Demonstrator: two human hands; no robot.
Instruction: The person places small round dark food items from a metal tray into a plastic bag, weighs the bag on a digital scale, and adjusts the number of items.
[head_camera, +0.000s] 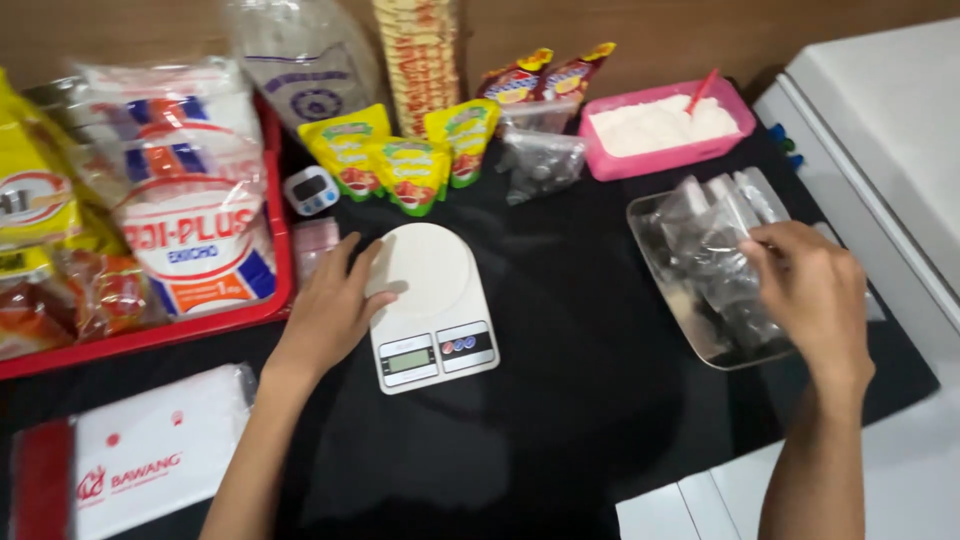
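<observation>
The left hand (335, 305) lies flat with spread fingers against the white scale (428, 300) mid-counter, holding nothing, while at three o'clock the right hand (815, 295), nearer, pinches small clear bags (712, 245) in the tray (650, 250), long axis twelve-to-six

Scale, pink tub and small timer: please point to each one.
Scale (428, 262), head view, on its round white platform.
Pink tub (655, 160), head view, on its front wall.
Timer (310, 188), head view, on its face.
</observation>
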